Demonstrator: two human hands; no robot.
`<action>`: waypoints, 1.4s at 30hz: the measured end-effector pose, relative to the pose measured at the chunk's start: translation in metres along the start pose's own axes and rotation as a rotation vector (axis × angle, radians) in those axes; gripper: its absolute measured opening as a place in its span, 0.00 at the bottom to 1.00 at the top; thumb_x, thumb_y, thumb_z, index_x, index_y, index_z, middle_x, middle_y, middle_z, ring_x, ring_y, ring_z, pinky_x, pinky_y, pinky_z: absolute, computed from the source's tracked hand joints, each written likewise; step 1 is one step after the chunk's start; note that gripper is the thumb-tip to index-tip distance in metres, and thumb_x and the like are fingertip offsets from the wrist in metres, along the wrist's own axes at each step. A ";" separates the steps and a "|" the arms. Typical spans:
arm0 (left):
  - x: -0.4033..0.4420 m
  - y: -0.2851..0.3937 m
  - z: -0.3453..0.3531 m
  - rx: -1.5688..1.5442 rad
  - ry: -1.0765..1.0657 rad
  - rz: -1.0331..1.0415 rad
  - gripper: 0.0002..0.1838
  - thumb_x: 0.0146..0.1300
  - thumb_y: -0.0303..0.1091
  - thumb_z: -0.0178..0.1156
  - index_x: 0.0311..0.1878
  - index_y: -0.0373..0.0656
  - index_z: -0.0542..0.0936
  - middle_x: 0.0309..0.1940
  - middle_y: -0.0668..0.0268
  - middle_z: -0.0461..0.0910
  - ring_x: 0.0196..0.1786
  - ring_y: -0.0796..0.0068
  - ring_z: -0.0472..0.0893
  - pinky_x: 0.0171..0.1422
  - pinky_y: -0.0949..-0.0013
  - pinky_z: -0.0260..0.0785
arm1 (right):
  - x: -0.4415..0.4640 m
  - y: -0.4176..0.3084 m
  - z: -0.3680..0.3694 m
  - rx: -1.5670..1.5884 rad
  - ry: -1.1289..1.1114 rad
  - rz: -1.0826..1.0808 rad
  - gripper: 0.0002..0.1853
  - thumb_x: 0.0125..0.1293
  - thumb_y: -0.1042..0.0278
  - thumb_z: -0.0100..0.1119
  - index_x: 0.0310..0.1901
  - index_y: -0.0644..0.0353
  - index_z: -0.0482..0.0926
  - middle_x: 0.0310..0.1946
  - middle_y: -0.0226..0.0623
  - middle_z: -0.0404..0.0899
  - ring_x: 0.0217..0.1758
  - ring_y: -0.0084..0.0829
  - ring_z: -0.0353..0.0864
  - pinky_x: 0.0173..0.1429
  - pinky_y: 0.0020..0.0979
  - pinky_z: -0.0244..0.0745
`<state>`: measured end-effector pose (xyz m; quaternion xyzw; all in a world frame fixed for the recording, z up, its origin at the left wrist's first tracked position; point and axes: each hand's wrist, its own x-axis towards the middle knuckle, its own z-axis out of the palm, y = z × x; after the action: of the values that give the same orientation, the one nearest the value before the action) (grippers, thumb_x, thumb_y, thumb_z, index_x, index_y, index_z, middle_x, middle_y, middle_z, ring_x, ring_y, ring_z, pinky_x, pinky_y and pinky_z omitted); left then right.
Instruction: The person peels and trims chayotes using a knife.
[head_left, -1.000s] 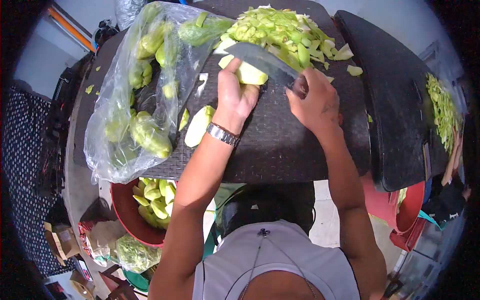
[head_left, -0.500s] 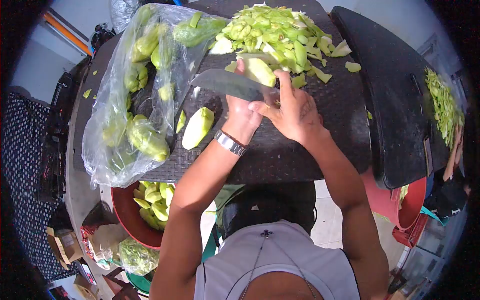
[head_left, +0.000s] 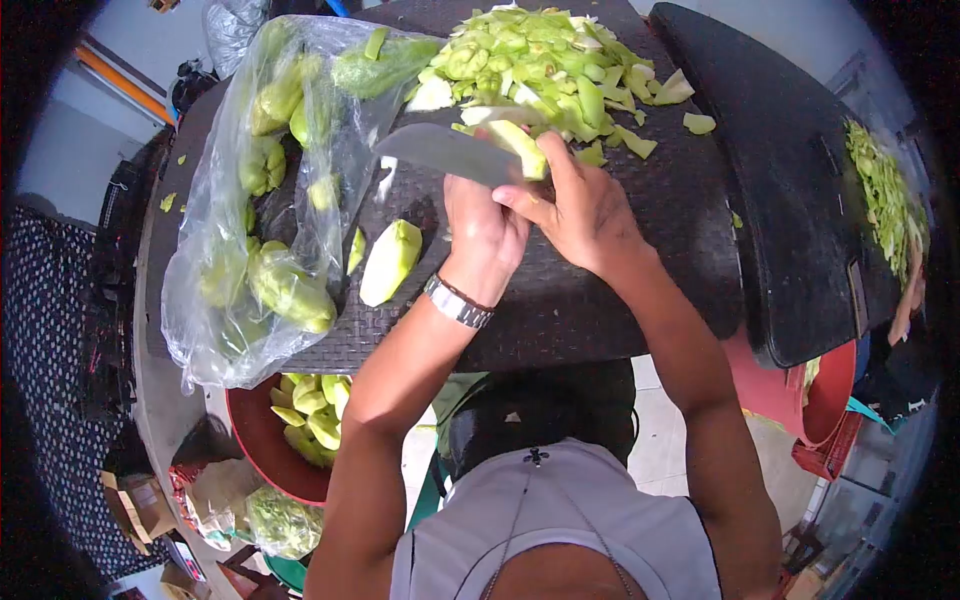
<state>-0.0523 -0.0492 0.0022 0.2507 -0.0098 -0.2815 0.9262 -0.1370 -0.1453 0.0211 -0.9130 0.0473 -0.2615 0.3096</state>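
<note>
My left hand (head_left: 482, 222), with a metal watch on its wrist, is closed around a peeled pale-green chayote (head_left: 520, 148); its fingers are partly hidden behind the blade. In my right hand (head_left: 592, 208) is a wide-bladed knife (head_left: 445, 152), its handle hidden in the grip. The blade lies across the front of the chayote, tip pointing left. Below and to the left, a peeled chayote piece (head_left: 391, 263) rests on the dark woven tabletop (head_left: 600, 310), beside a thin peel strip (head_left: 356, 250).
A clear plastic bag (head_left: 190, 300) of unpeeled chayotes covers the table's left side. Peelings (head_left: 540, 60) are heaped at the back. A black board-like panel (head_left: 790, 200) stands at right. Below the table are a red tub (head_left: 250, 430) of peeled pieces and another red container (head_left: 830, 400).
The chayote has turned in my left hand and shows a narrower face. The knife blade has shifted slightly up and left. The whole view has moved a little.
</note>
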 end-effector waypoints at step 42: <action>0.023 0.034 0.002 -0.091 -0.180 -0.204 0.29 0.78 0.55 0.46 0.59 0.35 0.76 0.53 0.44 0.83 0.56 0.44 0.83 0.64 0.42 0.77 | 0.035 0.048 -0.040 0.529 -0.104 0.569 0.19 0.80 0.58 0.55 0.63 0.61 0.75 0.32 0.30 0.78 0.20 0.19 0.76 0.21 0.24 0.71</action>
<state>-0.0162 -0.0380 0.0173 0.1819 -0.0547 -0.3957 0.8985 -0.1235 -0.2139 0.0353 -0.7639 0.2139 -0.1216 0.5965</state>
